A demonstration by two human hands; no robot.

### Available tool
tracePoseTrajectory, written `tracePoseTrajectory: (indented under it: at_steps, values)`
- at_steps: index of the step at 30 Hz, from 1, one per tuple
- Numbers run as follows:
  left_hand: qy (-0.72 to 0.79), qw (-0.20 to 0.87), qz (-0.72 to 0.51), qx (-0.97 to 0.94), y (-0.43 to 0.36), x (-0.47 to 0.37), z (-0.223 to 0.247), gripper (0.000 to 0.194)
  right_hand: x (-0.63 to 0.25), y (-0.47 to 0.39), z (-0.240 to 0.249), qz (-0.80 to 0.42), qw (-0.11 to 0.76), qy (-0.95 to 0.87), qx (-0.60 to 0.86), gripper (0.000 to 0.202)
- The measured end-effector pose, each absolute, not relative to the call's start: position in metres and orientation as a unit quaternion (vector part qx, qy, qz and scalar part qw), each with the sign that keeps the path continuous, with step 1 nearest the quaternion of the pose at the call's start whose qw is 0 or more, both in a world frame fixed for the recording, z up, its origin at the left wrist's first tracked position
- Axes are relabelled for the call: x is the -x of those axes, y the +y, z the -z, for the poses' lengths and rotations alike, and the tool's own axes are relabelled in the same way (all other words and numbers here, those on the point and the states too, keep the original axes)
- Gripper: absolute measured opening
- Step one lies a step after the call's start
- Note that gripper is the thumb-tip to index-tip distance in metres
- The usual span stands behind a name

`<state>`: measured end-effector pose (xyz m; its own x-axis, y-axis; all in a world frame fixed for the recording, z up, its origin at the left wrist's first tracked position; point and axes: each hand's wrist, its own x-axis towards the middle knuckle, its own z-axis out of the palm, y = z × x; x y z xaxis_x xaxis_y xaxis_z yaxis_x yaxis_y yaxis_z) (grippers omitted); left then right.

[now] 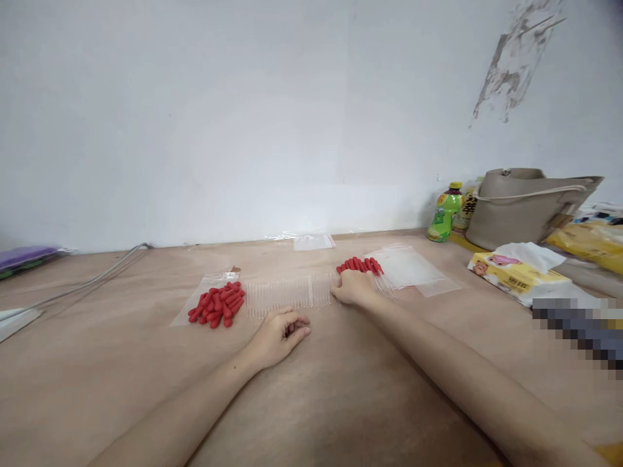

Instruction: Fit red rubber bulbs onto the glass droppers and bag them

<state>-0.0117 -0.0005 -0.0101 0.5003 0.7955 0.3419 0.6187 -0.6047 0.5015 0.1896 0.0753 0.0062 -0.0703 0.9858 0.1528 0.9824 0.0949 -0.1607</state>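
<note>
A row of thin clear dropper tubes [287,295] lies side by side on the table. At its right end my right hand [354,287] reaches down, its fingers closed in a pinch at the last tube. Just in front of the row rests my left hand [282,334], loosely curled, thumb and fingers apart, with nothing in it. Red rubber bulbs [217,303] are heaped on a clear plastic bag to the left. Behind my right hand, several droppers with red bulbs [360,264] lie together, partly hidden by that hand.
Flat clear bags [413,267] are stacked right of the droppers; another small bag [314,242] lies by the wall. Farther right stand a green bottle [444,214], a grey handbag [520,207] and a yellow tissue pack [518,272]. A grey cable [104,279] crosses the left side.
</note>
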Motion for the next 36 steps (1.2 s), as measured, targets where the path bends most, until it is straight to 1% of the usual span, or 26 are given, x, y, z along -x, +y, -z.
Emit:
tracePoseTrajectory:
  at_steps: [6, 10, 12, 14, 17, 19, 21, 24, 28, 33, 36]
  values:
    - [0.417, 0.156, -0.282, -0.85, -0.003, 0.011, 0.01, 0.017, -0.184, 0.079, -0.008, -0.009, 0.1, -0.723, 0.684, 0.028]
    - [0.426, 0.106, -0.274, -0.856, -0.004, 0.013, 0.009, 0.019, -0.184, 0.065, -0.013, 0.015, 0.114, -0.736, 0.667, 0.028]
    - [0.45, 0.053, -0.263, -0.852, -0.002, 0.018, 0.004, 0.018, -0.188, 0.054, -0.013, 0.032, 0.125, -0.746, 0.653, 0.026]
    - [0.496, -0.027, -0.251, -0.831, 0.004, 0.028, -0.006, 0.019, -0.194, 0.042, -0.01, 0.05, 0.143, -0.771, 0.619, 0.024]
    - [0.583, -0.145, -0.214, -0.77, 0.016, 0.053, -0.027, 0.021, -0.208, 0.026, 0.002, 0.062, 0.194, -0.824, 0.529, 0.019]
    - [0.633, -0.189, -0.165, -0.733, 0.024, 0.073, -0.041, 0.024, -0.215, 0.018, 0.011, 0.057, 0.234, -0.845, 0.477, 0.016]
    - [0.687, -0.189, -0.107, -0.693, 0.03, 0.091, -0.051, 0.028, -0.221, 0.013, 0.018, 0.048, 0.271, -0.849, 0.451, 0.014]
    - [0.718, -0.169, -0.046, -0.673, 0.034, 0.108, -0.057, 0.029, -0.223, 0.01, 0.024, 0.026, 0.312, -0.841, 0.442, 0.012]
    - [0.731, -0.169, 0.003, -0.661, 0.036, 0.111, -0.052, 0.031, -0.222, 0.011, 0.025, 0.008, 0.321, -0.841, 0.435, 0.012]
    - [0.734, -0.176, 0.015, -0.656, 0.037, 0.109, -0.05, 0.029, -0.222, 0.013, 0.029, 0.012, 0.342, -0.835, 0.43, 0.014]
    - [0.731, -0.201, -0.026, -0.652, 0.032, 0.103, -0.056, 0.028, -0.223, 0.015, 0.032, 0.014, 0.36, -0.832, 0.422, 0.012]
